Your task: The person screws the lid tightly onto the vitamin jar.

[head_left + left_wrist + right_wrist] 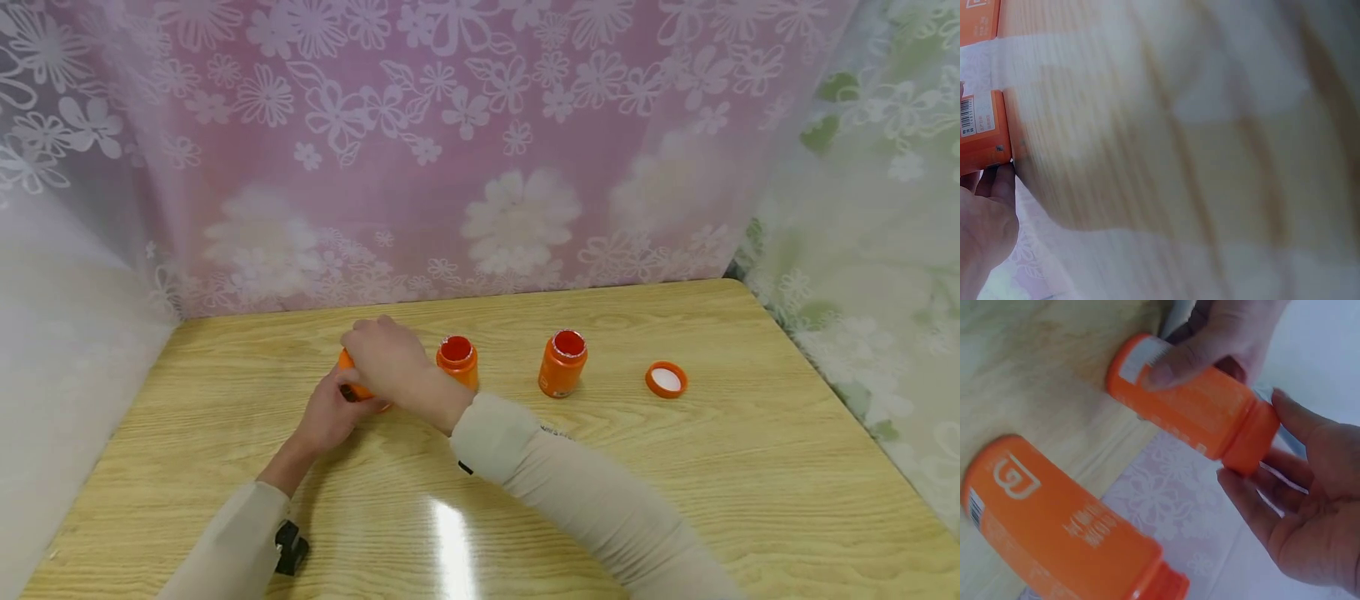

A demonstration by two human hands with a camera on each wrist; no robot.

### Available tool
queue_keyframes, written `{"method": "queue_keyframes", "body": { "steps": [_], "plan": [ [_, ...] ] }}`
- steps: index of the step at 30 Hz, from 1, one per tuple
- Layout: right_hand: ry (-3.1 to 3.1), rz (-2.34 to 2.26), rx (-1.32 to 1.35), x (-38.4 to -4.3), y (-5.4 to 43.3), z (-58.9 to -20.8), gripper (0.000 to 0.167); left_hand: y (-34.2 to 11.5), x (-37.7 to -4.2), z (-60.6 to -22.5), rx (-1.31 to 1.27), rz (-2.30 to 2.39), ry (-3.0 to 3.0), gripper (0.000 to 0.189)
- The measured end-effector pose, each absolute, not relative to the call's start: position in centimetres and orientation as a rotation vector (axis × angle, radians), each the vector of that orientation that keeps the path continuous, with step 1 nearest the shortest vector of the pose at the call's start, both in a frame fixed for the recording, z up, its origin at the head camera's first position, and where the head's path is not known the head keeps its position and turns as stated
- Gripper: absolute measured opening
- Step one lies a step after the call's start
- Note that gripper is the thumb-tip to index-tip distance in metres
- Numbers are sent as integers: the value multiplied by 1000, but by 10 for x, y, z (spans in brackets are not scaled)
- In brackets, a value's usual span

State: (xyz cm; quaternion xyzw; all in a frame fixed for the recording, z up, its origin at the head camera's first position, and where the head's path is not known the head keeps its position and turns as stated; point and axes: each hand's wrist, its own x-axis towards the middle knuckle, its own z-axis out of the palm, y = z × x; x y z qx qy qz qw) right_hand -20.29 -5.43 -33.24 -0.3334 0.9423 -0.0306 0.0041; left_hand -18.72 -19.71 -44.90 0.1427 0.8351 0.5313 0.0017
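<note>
At the left of the table an orange plastic bottle stands with its screw cap on. My left hand grips its body, the thumb lying across the label in the right wrist view. Fingers and thumb of my right hand hold the cap from above. In the head view both hands hide most of this bottle. Just to its right is a second orange bottle, open at the top and partly behind my right forearm. The left wrist view shows the gripped bottle only at its edge.
A third uncapped orange bottle stands farther right. Beyond it an orange cap lies with its white inside up. Patterned curtains hang behind and beside the wooden table.
</note>
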Motion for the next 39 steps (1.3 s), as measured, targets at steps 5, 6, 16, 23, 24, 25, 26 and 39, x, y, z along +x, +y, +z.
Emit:
{"method": "queue_keyframes", "body": {
  "steps": [5,6,16,23,24,25,26,39],
  "plan": [
    [3052,-41,-984,-200,-57,-340,46,-196,-187,-450,447,1742,2560,19],
    [3052,-48,-976,-200,-57,-341,46,-197,-187,-450,448,1755,2549,19],
    [2813,-179,-1117,-209,-48,-334,56,-197,-184,-451,501,1734,2546,37],
    [2474,-197,-1427,-224,-38,-325,39,-195,-184,-451,443,1687,2555,41],
    [2462,-207,-1430,-225,-37,-324,37,-195,-184,-451,433,1683,2554,40],
    [2463,-214,-1418,-226,-37,-324,36,-195,-184,-451,428,1675,2560,40],
    [2473,-220,-1404,-226,-37,-324,36,-195,-183,-450,418,1662,2570,41],
    [2808,-53,-1160,-207,-58,-322,25,-198,-185,-448,412,1623,2642,52]
  ]
}}
